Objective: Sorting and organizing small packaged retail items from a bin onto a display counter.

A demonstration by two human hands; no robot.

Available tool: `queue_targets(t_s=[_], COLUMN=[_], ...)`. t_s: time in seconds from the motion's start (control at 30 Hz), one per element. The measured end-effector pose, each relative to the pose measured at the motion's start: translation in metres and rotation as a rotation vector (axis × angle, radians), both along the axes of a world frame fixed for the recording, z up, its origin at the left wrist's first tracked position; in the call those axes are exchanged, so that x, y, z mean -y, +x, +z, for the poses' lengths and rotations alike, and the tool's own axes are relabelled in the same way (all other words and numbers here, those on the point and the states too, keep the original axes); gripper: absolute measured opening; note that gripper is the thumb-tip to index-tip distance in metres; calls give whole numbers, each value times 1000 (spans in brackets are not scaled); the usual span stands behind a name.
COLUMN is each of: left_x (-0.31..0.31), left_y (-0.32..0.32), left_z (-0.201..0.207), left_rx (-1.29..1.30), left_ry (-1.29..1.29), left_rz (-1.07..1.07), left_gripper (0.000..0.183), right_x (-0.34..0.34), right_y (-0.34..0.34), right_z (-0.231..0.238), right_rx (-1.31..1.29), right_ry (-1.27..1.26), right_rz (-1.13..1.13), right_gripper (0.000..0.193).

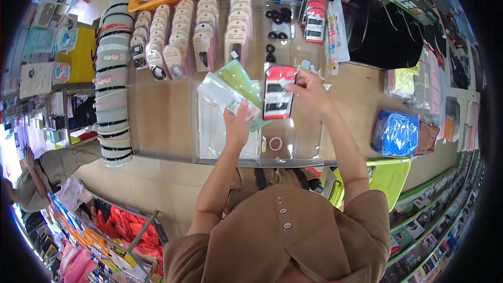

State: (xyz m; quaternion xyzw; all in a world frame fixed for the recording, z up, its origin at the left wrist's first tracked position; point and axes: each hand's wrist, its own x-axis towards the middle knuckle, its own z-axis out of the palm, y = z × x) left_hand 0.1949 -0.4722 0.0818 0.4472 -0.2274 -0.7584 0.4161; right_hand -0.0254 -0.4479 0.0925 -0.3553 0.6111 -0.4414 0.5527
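My left hand (237, 123) is closed on a white flat packet (222, 91) and a green flat packet (242, 85) fanned out together. What exactly is inside them I cannot make out. In my right hand (310, 93), pinched at its right edge, is a red-and-black carded package (279, 94). It is held upright beside the green packet, over a clear divided tray (225, 149). Below it in the tray lie a pink ring (275, 143) and a small yellowish piece (264, 145).
Rows of carded hair accessories (204, 36) stand at the back, with black coiled hair ties (280, 15) and more red packages (316, 20) to their right. Headbands on a roll (112, 84) line the left. An orange basket (137, 0) sits behind; a blue wrapped bundle (399, 133) lies right.
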Motion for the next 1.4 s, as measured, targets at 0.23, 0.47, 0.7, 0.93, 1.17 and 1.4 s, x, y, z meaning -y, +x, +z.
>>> queue_targets(t_s=[0.23, 0.47, 0.7, 0.93, 1.17, 1.4], left_x=[6, 0, -4, 0, -1, -3], left_y=[25, 33, 37, 35, 32, 37], left_z=[-9, -17, -27, -31, -31, -42], left_rx=[66, 93, 129, 131, 169, 155], left_ry=[-35, 31, 91, 67, 80, 71], left_rz=[24, 24, 23, 15, 13, 28], left_gripper=[22, 25, 27, 26, 25, 29], right_x=[53, 109, 128, 137, 157, 159], right_y=[-104, -159, -162, -130, -108, -117], right_z=[26, -39, -82, -68, -70, -86], right_rx=[-858, -1021, -1331, -1570, -1599, -1615], right_ry=[-191, 16, 300, 129, 287, 347], right_rz=[-445, -386, -335, -364, 346, 370], right_gripper=[23, 30, 21, 19, 22, 21])
